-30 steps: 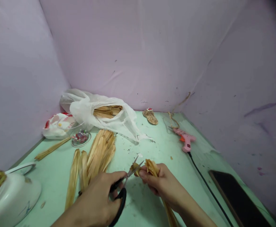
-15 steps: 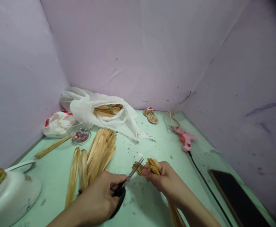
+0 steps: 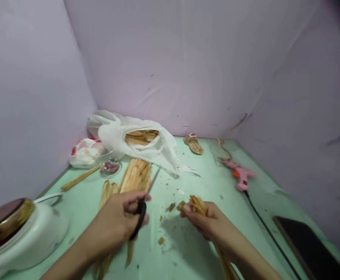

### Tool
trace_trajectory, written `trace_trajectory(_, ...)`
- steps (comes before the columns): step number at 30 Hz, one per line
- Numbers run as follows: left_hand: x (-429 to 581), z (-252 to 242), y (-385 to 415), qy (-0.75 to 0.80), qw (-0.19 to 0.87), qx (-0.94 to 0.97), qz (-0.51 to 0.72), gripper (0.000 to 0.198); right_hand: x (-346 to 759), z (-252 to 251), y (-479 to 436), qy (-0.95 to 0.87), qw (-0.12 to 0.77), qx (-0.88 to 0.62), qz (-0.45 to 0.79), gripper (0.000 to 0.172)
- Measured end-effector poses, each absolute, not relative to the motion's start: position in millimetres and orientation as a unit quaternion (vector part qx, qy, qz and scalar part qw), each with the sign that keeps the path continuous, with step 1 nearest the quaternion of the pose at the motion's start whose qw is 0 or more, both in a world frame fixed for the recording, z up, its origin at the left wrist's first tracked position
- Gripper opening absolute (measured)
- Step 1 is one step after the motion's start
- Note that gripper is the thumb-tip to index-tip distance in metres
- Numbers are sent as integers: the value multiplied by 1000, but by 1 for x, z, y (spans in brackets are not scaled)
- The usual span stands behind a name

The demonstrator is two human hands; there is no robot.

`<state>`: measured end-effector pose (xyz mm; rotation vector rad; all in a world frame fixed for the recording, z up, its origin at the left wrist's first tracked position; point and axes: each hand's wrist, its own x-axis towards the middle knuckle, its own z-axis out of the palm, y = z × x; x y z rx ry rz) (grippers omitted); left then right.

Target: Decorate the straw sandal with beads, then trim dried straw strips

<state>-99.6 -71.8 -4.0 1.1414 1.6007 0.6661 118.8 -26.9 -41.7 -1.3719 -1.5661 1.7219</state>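
On the right, a pink glue gun (image 3: 239, 174) lies on the pale green counter (image 3: 207, 177), its black cord (image 3: 270, 234) running down beside a dark phone (image 3: 306, 247)! Along the back, a crumpled white plastic bag (image 3: 167, 151), then a slipper-shaped ornament (image 3: 194, 145) near the lilac wall (image 3: 146, 50). Leftward now: red-and-white packet (image 3: 86, 153), clear dish (image 3: 116, 172) of coloured beads (image 3: 109, 166), rounded white vessel (image 3: 46, 241) up close!

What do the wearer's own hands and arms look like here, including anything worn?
The left hand and right hand are bare, with no gloves, rings or watch visible. The visible forearms are slim and sleeveless. Blur obscures finer details.
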Motion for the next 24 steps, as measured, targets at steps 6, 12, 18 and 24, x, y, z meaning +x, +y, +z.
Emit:
trace_trajectory(6,-162,10,-58,855,70,484,169,35,109,-35,-33,-499,262,-540,625,38)
trace_trajectory(12,-169,-10,-42,859,56,509,22,23,105,-32,-36,-482,280,-544,627,29)
trace_trajectory(18,-175,-25,-38,870,43,491,-4,26,106,-36,-35,-499,282,-522,632,27)
trace_trajectory(24,-174,-30,-32,860,66,505,34,26,106,-35,-35,-499,286,-530,623,27)
